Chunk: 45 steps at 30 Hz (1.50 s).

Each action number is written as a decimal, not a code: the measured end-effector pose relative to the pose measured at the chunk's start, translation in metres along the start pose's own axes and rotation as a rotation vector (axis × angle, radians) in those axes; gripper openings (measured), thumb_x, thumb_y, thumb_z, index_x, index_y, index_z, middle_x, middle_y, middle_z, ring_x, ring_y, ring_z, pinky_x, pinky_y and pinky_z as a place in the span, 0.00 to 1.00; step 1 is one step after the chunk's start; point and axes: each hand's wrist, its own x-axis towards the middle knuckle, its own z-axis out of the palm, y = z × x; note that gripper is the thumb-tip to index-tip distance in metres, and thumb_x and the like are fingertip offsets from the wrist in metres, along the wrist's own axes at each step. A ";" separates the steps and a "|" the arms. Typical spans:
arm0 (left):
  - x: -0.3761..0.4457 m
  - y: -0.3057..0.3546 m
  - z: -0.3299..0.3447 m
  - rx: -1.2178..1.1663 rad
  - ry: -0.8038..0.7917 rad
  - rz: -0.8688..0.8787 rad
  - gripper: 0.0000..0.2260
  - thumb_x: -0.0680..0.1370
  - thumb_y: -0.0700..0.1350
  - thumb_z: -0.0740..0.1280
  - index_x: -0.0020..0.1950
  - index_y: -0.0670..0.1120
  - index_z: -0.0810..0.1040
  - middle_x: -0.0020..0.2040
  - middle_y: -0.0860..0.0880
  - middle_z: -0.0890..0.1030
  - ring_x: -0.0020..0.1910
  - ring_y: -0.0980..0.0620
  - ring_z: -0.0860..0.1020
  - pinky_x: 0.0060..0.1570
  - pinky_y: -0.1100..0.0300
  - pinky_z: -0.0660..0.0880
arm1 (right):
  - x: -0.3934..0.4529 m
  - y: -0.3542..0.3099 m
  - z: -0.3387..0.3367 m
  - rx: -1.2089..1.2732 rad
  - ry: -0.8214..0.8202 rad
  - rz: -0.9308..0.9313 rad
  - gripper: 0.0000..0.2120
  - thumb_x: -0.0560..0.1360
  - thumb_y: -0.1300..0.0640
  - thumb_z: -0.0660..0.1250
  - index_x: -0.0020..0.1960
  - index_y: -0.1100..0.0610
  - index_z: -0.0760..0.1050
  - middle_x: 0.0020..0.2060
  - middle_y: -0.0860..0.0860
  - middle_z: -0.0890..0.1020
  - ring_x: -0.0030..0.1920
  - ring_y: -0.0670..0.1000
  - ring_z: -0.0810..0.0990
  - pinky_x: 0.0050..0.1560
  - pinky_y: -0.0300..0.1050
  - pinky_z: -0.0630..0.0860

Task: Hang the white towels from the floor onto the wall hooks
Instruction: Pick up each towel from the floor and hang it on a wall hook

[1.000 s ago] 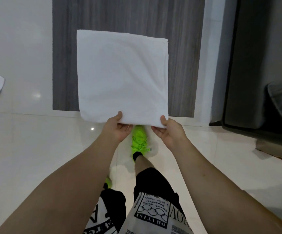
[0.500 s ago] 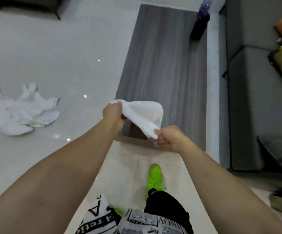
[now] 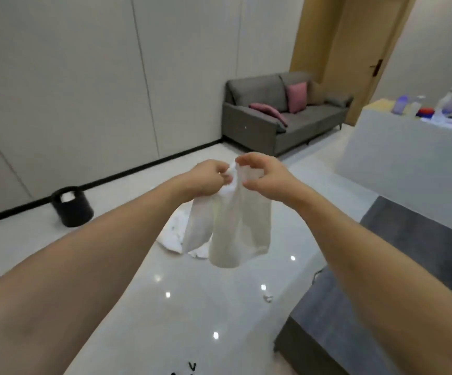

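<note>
Black bin [image 3: 72,206] stands on the floor [image 3: 143,307] against the wall's foot. Left hand [image 3: 210,176] pinches the gathered top of the white towel [image 3: 233,228]; right hand [image 3: 260,173] pinches the same bunch just beside it. The cloth hangs limp in mid-air, folding on itself: judged light, soft, no stiffness, unlikely to slip. Best hold is at the bunched top edge. Remaining towels [image 3: 176,235] lie heaped on the floor behind it. No wall hooks visible.

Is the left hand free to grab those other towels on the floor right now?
Probably not: the left hand and right hand both grip the hanging towel, and the floor towels lie well below.
</note>
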 end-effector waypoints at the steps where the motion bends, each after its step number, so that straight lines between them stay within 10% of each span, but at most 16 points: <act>1: -0.014 -0.016 -0.033 0.027 0.040 -0.019 0.13 0.79 0.46 0.65 0.35 0.46 0.72 0.32 0.54 0.70 0.32 0.55 0.68 0.30 0.62 0.63 | 0.015 -0.030 0.019 -0.060 -0.037 -0.075 0.25 0.72 0.60 0.71 0.67 0.49 0.74 0.64 0.46 0.77 0.66 0.47 0.73 0.66 0.44 0.70; 6: -0.093 -0.091 -0.170 0.146 0.222 -0.110 0.10 0.80 0.48 0.65 0.39 0.51 0.75 0.38 0.55 0.74 0.40 0.54 0.73 0.37 0.60 0.67 | 0.072 -0.169 0.116 -0.159 -0.328 -0.383 0.34 0.69 0.58 0.76 0.72 0.48 0.69 0.70 0.47 0.68 0.71 0.49 0.66 0.65 0.39 0.64; 17: -0.274 -0.236 -0.355 0.259 0.510 -0.422 0.12 0.79 0.49 0.67 0.37 0.61 0.76 0.37 0.56 0.77 0.37 0.56 0.74 0.38 0.60 0.71 | 0.148 -0.397 0.337 -0.169 -0.734 -0.814 0.09 0.73 0.46 0.73 0.46 0.52 0.83 0.33 0.46 0.79 0.34 0.44 0.75 0.35 0.38 0.69; 23: -0.345 -0.315 -0.453 0.265 0.739 -0.611 0.08 0.80 0.48 0.65 0.43 0.46 0.77 0.39 0.48 0.75 0.39 0.49 0.73 0.38 0.55 0.70 | 0.191 -0.520 0.464 -0.070 -0.781 -1.022 0.15 0.76 0.49 0.70 0.39 0.60 0.80 0.26 0.49 0.74 0.25 0.45 0.70 0.28 0.40 0.67; 31: -0.437 -0.388 -0.553 0.110 1.215 -0.719 0.11 0.79 0.47 0.66 0.37 0.49 0.78 0.31 0.57 0.73 0.30 0.61 0.70 0.32 0.63 0.65 | 0.199 -0.674 0.605 0.132 -0.848 -1.180 0.13 0.79 0.53 0.65 0.39 0.58 0.79 0.29 0.48 0.75 0.29 0.45 0.71 0.30 0.40 0.67; 40: -0.554 -0.480 -0.605 -0.116 1.670 -0.778 0.09 0.80 0.48 0.67 0.45 0.44 0.80 0.40 0.48 0.80 0.38 0.51 0.77 0.40 0.57 0.72 | 0.153 -0.802 0.736 0.355 -1.021 -1.093 0.17 0.80 0.51 0.62 0.41 0.63 0.76 0.34 0.53 0.76 0.34 0.51 0.74 0.35 0.42 0.69; 45: -0.612 -0.524 -0.680 0.054 1.721 -0.756 0.09 0.80 0.48 0.66 0.43 0.48 0.81 0.36 0.52 0.81 0.35 0.55 0.78 0.36 0.62 0.73 | 0.153 -0.862 0.808 0.370 -1.079 -1.000 0.15 0.82 0.48 0.60 0.47 0.55 0.80 0.43 0.54 0.82 0.43 0.54 0.83 0.41 0.47 0.80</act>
